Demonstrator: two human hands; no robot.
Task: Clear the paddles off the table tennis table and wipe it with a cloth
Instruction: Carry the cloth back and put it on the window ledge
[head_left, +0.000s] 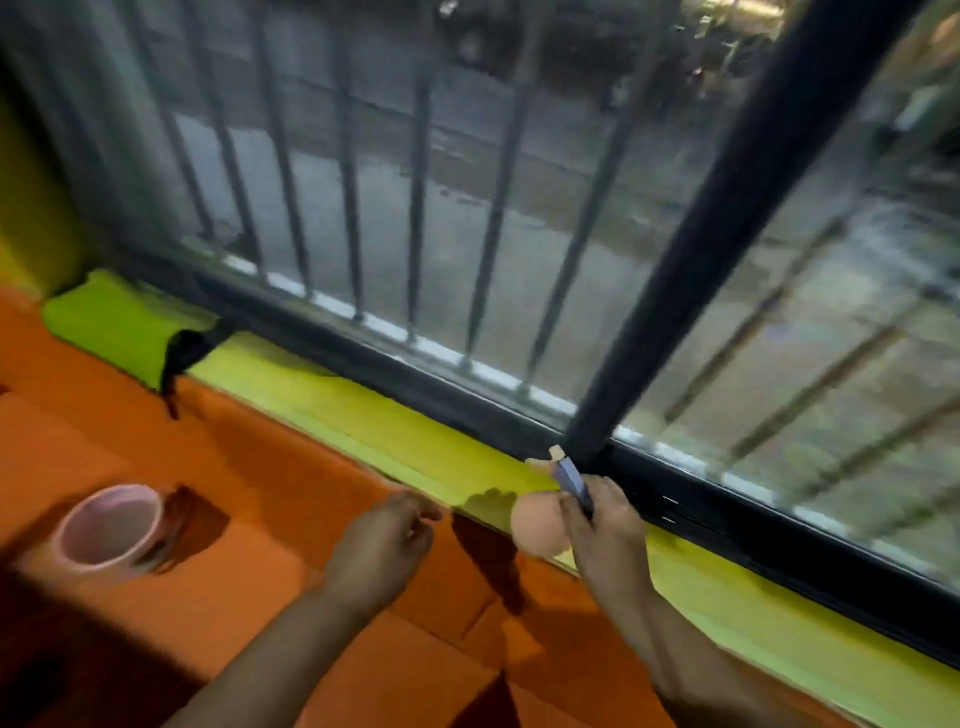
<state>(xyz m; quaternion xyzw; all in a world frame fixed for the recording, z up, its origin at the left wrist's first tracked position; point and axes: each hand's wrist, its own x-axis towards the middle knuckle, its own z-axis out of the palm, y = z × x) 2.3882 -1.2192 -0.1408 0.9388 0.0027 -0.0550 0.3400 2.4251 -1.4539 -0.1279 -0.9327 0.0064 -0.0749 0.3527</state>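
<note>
Showing just left of the right hand (608, 540), the paddle (537, 525) is gripped at its neck by curled fingers, over the edge of the yellow-green sill (363, 415). Blade is seen as a blurred peach-pink round; handle blue-grey, pale-tipped. Long axis is steep: handle pointed up and away, toward the dark window frame (727, 234). Left hand (384, 540) is held loosely curled, nothing in it.

The person's body showed only as two bare arms, the left forearm (270, 660) and the right forearm (691, 660), both slim and uncovered from the picture's lower edge up to the wrists. The left hand (384, 540) and the right hand (602, 535) were bare too. Blur smeared the fingers, so nails and finer marks could not be made out.
</note>
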